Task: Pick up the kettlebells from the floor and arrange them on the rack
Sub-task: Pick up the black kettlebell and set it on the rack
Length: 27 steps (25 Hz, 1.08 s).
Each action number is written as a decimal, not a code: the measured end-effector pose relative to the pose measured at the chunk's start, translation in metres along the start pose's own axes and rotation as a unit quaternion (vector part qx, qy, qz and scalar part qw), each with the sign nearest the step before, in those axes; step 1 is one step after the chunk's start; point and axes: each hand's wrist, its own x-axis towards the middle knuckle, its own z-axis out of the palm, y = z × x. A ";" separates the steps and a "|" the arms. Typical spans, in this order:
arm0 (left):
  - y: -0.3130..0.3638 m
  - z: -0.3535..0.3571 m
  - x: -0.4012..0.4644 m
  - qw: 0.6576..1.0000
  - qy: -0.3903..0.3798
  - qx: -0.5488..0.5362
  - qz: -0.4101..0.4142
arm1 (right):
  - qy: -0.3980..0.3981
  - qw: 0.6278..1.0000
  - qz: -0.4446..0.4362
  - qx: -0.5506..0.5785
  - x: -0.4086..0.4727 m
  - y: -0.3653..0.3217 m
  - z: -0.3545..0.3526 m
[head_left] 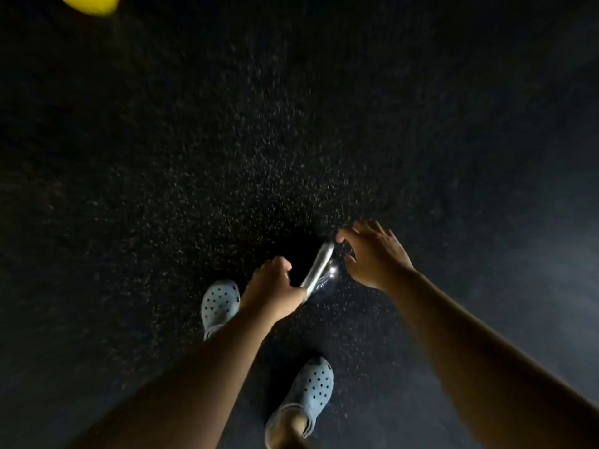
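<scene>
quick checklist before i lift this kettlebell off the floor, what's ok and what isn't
1. Left hand on the handle: ok, its fingers curl around the near end of the shiny bar.
2. Right hand on the handle: not ok, fingers are spread at the far end with no closed grip yet.
3. Kettlebell resting steady on the dark floor: cannot tell, the body is dark and partly hidden.
4. Feet clear of the weight: ok, the left clog and right clog sit nearer than the bell, apart from it.
5. Path to the rack: cannot tell, no rack is in view; only a yellow object at the top left edge.
</scene>
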 end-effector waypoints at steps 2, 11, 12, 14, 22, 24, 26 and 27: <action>-0.013 0.038 0.030 1.000 -0.024 0.018 0.004 | -0.018 1.000 -0.016 -0.010 0.032 0.007 0.043; -0.048 0.089 0.090 0.989 -0.144 -0.026 0.032 | -0.132 0.977 -0.141 -0.091 0.103 0.030 0.114; -0.048 0.076 0.094 0.991 -0.128 -0.015 0.035 | -0.141 0.978 -0.138 -0.066 0.106 0.026 0.110; -0.044 0.039 0.110 0.993 -0.104 0.009 0.050 | -0.168 0.982 -0.081 0.024 0.110 0.018 0.095; 0.025 -0.182 0.139 0.956 -0.124 0.148 0.221 | -0.124 0.974 -0.013 0.187 0.148 -0.058 -0.045; 0.042 -0.249 0.145 0.964 -0.087 0.138 0.208 | -0.090 0.979 -0.030 0.180 0.186 -0.089 -0.103; 0.066 -0.307 0.157 0.965 -0.041 0.136 0.222 | -0.052 0.981 -0.034 0.186 0.224 -0.108 -0.160; 0.080 -0.339 0.166 0.961 -0.014 0.141 0.239 | -0.031 0.982 -0.036 0.181 0.246 -0.117 -0.191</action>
